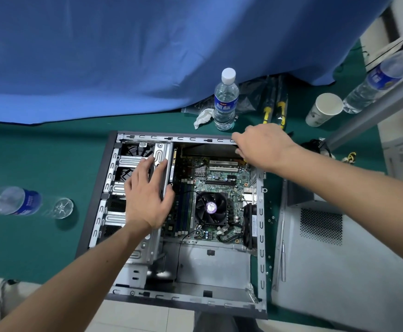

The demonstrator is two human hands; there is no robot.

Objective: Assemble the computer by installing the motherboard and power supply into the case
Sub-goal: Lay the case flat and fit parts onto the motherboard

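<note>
A green-covered worktop [28, 236] backs onto a draped blue curtain [123, 56], with pale floor tiles [147, 317] visible below its near edge.

We see the open grey case [261, 238] lying on its side. The green motherboard [219, 178] sits flat inside, its black fan [210, 210] toward five o'clock.

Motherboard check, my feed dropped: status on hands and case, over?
Left hand flat on drive cage. Right hand at case far rim. Motherboard seated; power supply bay unfilled.
</note>
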